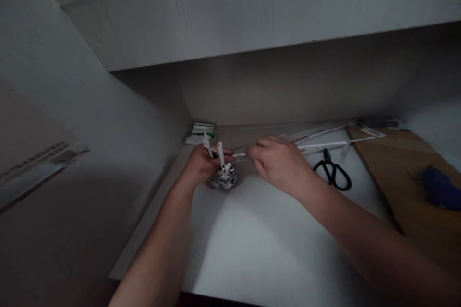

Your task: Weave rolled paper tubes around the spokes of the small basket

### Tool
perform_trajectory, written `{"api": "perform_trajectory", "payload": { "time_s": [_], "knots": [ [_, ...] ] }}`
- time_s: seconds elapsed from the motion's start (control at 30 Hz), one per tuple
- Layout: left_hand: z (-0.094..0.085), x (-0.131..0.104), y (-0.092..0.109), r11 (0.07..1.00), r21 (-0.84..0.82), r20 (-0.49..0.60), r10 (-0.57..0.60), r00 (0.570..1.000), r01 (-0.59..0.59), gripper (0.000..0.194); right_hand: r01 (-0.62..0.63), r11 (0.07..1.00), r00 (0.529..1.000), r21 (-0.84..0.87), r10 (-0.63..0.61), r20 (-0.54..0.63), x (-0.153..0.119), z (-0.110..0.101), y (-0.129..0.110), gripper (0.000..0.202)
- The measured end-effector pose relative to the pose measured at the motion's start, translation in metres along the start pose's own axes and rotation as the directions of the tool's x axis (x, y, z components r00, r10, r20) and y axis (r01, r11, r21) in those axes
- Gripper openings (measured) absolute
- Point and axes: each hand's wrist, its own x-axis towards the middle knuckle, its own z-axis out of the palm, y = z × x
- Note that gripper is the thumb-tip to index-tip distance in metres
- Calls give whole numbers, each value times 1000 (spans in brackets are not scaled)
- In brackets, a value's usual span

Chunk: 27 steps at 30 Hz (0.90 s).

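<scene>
A small round woven piece (224, 180) in black and white, apparently of rolled paper strips, sits low on the white desktop. Pale strip ends (221, 152) stick up from it. Around its far left side my left hand (203, 164) is closed, thumb and fingers gripping it near the top. My right hand (278, 159) is just to the right, its fingers pinched on a thin paper strip (239, 155) that stretches across to the woven piece. Part of the woven piece is hidden behind the left fingers.
Black-handled scissors (332, 172) lie right of my right hand. Long thin paper sticks (324, 129) lie behind. Brown cardboard (396, 163) with a blue object (441, 187) covers the right side. A green-white packet (201, 133) lies at the back left. A panel (252, 14) overhangs the desk.
</scene>
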Motion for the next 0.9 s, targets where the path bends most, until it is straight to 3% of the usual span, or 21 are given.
{"api": "perform_trajectory", "payload": {
  "time_s": [0.4,0.53,0.7,0.9],
  "knots": [
    [6,0,-7,998,35,30,51,998,-52,19,12,998,1000,58,-12,8,-1,0,1,17],
    [7,0,-2,993,77,51,86,995,-90,19,-39,988,999,147,36,21,-1,2,1,17],
    [8,-2,3,992,118,37,39,999,-43,22,-121,963,993,239,114,44,0,4,-1,19],
    [9,-2,5,995,89,33,48,998,-51,22,-132,933,991,334,134,16,2,11,-3,18]
  ]
}}
